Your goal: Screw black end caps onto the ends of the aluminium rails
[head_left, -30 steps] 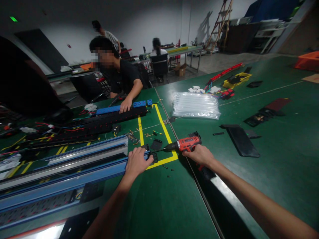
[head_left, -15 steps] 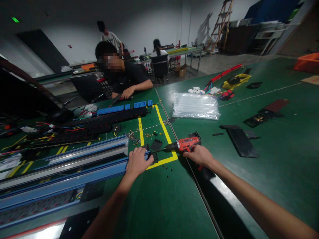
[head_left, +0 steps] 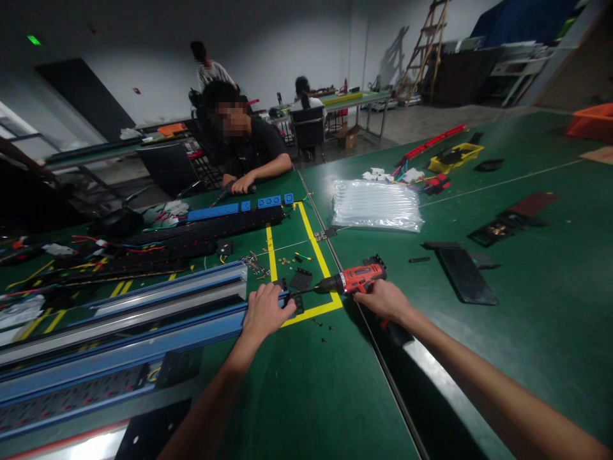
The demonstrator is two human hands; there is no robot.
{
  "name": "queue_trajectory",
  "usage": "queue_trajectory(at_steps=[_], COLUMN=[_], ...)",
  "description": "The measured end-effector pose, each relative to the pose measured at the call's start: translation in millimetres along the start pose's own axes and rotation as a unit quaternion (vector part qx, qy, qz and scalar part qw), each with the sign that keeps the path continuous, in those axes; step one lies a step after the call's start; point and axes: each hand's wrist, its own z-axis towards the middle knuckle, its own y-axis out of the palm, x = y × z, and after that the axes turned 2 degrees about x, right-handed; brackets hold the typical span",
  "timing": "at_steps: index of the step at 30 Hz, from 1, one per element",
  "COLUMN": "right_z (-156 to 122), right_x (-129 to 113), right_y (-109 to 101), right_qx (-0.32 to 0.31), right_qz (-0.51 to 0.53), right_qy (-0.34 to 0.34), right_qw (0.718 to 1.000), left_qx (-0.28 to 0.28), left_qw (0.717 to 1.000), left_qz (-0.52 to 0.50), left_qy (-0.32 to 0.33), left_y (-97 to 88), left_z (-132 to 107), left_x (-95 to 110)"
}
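Observation:
My right hand (head_left: 385,300) is wrapped round the grip of a red and black cordless drill (head_left: 363,278). The drill points left, its bit reaching the black end piece (head_left: 297,303) at the end of a long blue metal rail (head_left: 205,329). Over that rail end my left hand (head_left: 265,311) is closed, with the thumb toward the black piece. Whether the bit touches a screw there is too small to tell. Several small dark screws (head_left: 324,340) lie on the green table just right of my left hand.
Across the table a person (head_left: 253,150) rests an arm beside a dark tool. Clear plastic tubes (head_left: 377,206) lie behind the drill. More rails and black strips (head_left: 234,223) fill the left. A black plate (head_left: 464,273) and a yellow tray (head_left: 454,157) are at right.
Both my hands, the drill and the rail stay nearly in place. The person across the table has shifted their head and upper body to the right.

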Motion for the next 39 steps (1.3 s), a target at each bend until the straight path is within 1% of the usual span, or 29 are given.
queue_trajectory(at_steps=[5, 18, 26, 39], right_z=[0.8, 3.3, 0.9, -0.1], right_x=[0.2, 3.6, 0.3, -2.1], right_y=[1.9, 4.9, 1.2, -0.3], right_qx=[0.001, 0.01, -0.002, 0.002], right_qz=[-0.009, -0.022, -0.019, -0.03], right_qy=[0.006, -0.022, -0.018, -0.013], right_qw=[1.0, 0.999, 1.0, 0.999], left_qx=[-0.003, -0.006, -0.013, -0.009], left_qw=[1.0, 1.0, 1.0, 1.0], left_qz=[0.004, -0.003, 0.001, -0.003], left_qy=[-0.003, 0.001, -0.003, -0.004], left_y=[-1.9, -2.5, -5.3, -5.7], left_z=[-0.1, 0.3, -0.3, -0.5], left_x=[0.9, 0.2, 1.7, 2.0])
